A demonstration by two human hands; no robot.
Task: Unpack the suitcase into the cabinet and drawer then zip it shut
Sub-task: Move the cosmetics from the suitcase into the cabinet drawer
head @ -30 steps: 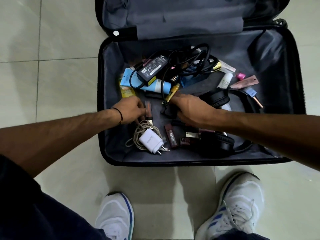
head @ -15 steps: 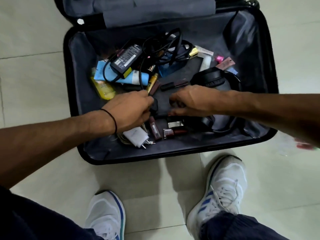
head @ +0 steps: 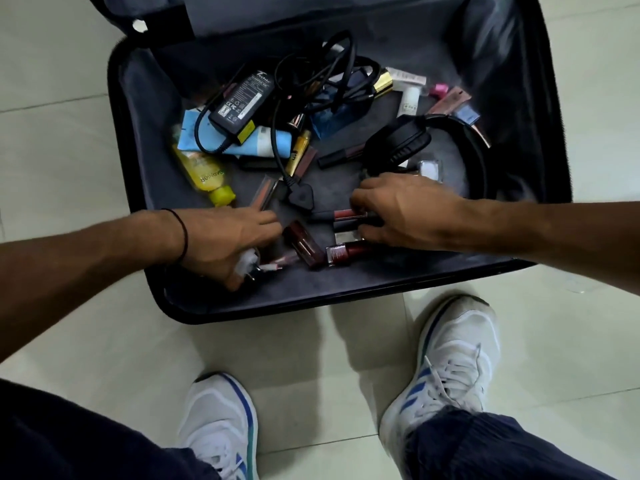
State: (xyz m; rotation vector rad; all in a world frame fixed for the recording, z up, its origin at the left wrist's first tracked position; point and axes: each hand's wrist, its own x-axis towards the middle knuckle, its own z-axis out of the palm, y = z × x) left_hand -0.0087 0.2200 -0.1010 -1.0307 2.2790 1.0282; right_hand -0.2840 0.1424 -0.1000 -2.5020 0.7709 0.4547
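Note:
The open black suitcase lies on the floor in front of my feet, holding many small items. My left hand is low in the near left corner, its fingers curled round the white charger, whose cable is hidden under the palm. My right hand reaches in from the right, fingers curled on dark red lipstick tubes. More dark red tubes lie between the hands. Further back lie a black laptop adapter with its cables, black headphones, a yellow bottle and a blue tube.
The suitcase lid stands open at the back. Small cosmetics lie at the far right of the case. A black three-pin plug rests mid-case. My white shoes stand on pale floor tiles just before the case.
My left hand has dropped toward the near edge and closed round the white charger. My right hand has shifted onto the lipstick tubes. The view has shifted a little.

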